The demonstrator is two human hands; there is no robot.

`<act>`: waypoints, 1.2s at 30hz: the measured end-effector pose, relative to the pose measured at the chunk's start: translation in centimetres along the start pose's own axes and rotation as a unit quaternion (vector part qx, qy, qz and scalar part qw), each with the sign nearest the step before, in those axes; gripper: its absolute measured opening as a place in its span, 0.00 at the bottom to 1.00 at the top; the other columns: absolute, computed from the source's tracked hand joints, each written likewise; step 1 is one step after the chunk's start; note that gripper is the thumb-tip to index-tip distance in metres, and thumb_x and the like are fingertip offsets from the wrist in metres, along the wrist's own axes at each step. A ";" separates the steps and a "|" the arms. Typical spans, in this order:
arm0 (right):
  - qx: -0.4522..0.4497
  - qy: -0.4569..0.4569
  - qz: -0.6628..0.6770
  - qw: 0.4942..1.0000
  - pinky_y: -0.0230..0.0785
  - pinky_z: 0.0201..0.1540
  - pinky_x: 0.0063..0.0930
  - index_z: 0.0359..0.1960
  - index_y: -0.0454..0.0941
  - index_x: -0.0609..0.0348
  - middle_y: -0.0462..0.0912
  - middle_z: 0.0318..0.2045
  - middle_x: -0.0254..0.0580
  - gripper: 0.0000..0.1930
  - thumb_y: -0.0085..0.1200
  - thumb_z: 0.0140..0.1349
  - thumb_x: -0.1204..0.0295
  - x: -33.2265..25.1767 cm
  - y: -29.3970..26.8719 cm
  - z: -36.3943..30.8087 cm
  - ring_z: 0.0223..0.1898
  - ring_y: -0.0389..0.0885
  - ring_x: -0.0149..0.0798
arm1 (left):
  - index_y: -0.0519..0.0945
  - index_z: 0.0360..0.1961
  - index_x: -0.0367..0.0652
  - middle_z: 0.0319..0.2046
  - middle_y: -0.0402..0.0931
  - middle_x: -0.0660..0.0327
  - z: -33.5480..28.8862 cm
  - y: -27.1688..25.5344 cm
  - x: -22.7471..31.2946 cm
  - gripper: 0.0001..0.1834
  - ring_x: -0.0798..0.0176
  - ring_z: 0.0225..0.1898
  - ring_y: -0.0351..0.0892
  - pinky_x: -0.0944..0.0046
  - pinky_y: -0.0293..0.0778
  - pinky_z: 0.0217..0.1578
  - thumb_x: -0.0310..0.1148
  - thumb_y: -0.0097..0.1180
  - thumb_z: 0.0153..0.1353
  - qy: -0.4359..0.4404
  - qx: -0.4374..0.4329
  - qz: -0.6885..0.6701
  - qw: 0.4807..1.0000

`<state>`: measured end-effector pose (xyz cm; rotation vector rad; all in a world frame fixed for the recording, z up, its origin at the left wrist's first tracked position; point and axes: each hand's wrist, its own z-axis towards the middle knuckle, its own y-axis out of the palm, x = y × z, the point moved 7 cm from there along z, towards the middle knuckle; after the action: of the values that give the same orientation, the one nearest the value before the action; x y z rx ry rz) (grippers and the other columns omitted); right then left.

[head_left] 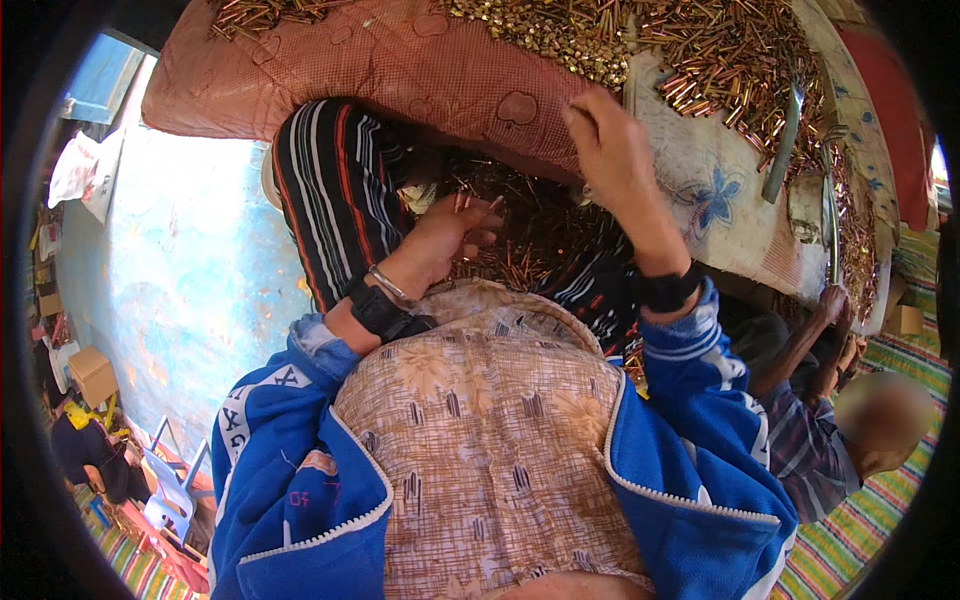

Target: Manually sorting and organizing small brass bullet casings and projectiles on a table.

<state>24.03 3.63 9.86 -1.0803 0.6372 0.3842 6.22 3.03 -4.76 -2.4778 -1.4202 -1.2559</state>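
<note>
My left hand (452,238) is curled over my lap, palm up, and thin coppery metal pieces seem to show between its fingers. Under it, in the dark hollow between my knees, lies a heap of slim coppery metal sticks (515,262). My right hand (612,150) is raised at the edge of the cloth-covered table, its thumb and fingers drawn together. Whatever it pinches is too small to make out. Just beyond it is a pile of small gold-coloured metal pieces (570,50), beside a larger pile of coppery sticks (735,65).
A reddish patterned cloth (400,75) and a pale flowered cloth (690,190) cover the table. A metal strip (785,145) lies at the right. Another person (820,440) sits close on my right, hands at the table edge. A blue chair (170,490) stands left.
</note>
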 end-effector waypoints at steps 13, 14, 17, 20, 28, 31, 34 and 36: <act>0.011 -0.084 -0.179 0.980 0.66 0.35 0.46 0.34 0.71 0.58 0.73 0.33 0.50 0.06 0.48 0.55 0.73 2.0 2.7 6.6 0.35 0.73 0.56 | 0.70 0.44 0.37 0.34 0.70 0.59 1.9 -1.9 -1.9 0.12 0.69 0.30 0.70 0.73 0.73 0.25 0.30 0.39 0.63 -0.033 0.007 -0.190 0.981; 0.006 -0.084 -0.212 0.974 0.66 0.35 0.44 0.35 0.72 0.57 0.73 0.33 0.47 0.06 0.49 0.55 0.73 2.2 2.9 6.8 0.34 0.73 0.55 | 0.70 0.44 0.37 0.32 0.70 0.60 2.2 -1.9 -2.5 0.12 0.70 0.27 0.68 0.73 0.71 0.23 0.29 0.39 0.63 -0.053 -0.016 -0.241 0.969; -0.018 -0.119 -0.221 0.968 0.65 0.35 0.45 0.35 0.72 0.56 0.73 0.34 0.47 0.07 0.49 0.55 0.73 2.1 3.3 7.0 0.34 0.73 0.55 | 0.70 0.40 0.38 0.26 0.71 0.60 1.8 -1.3 -2.1 0.09 0.71 0.21 0.65 0.72 0.65 0.20 0.25 0.39 0.59 -0.059 0.006 -0.249 0.967; -0.047 -0.081 -0.211 0.973 0.65 0.36 0.46 0.35 0.72 0.56 0.73 0.33 0.48 0.07 0.50 0.54 0.73 1.7 3.2 6.9 0.35 0.73 0.55 | 0.70 0.42 0.39 0.27 0.71 0.59 0.9 -0.9 -1.1 0.10 0.73 0.21 0.63 0.75 0.63 0.19 0.26 0.39 0.60 -0.040 0.005 -0.175 0.984; -0.003 -0.065 -0.083 0.994 0.65 0.33 0.40 0.29 0.69 0.63 0.72 0.29 0.56 0.04 0.47 0.52 0.77 -0.5 1.6 3.9 0.31 0.72 0.58 | 0.67 0.45 0.41 0.32 0.75 0.57 0.0 0.2 0.8 0.10 0.78 0.19 0.59 0.80 0.57 0.15 0.31 0.41 0.63 0.011 -0.019 -0.076 0.997; -0.039 0.011 -0.007 0.999 0.68 0.34 0.33 0.30 0.72 0.62 0.76 0.30 0.51 0.05 0.49 0.52 0.76 0.8 2.2 0.9 0.32 0.76 0.49 | 0.66 0.39 0.40 0.29 0.75 0.56 0.1 0.2 1.0 0.08 0.77 0.18 0.59 0.78 0.55 0.13 0.31 0.43 0.62 0.040 -0.042 -0.083 0.995; -0.095 0.076 0.146 0.982 0.67 0.35 0.26 0.31 0.72 0.64 0.76 0.28 0.43 0.06 0.51 0.52 0.76 1.7 3.9 -2.8 0.32 0.75 0.36 | 0.68 0.39 0.40 0.28 0.75 0.57 0.0 0.5 1.2 0.07 0.78 0.19 0.61 0.79 0.55 0.14 0.31 0.43 0.62 0.052 -0.037 -0.050 0.997; -0.144 0.149 0.266 0.941 0.65 0.36 0.20 0.32 0.72 0.64 0.74 0.26 0.33 0.05 0.50 0.53 0.77 2.4 5.3 -5.2 0.33 0.71 0.25 | 0.68 0.40 0.40 0.29 0.75 0.58 -0.3 0.8 1.5 0.08 0.79 0.19 0.63 0.80 0.56 0.15 0.31 0.42 0.62 0.059 -0.029 -0.028 0.997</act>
<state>21.28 1.22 2.97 -1.2489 1.1791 0.8101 6.99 3.51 -3.29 -2.3699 -1.4544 -1.4474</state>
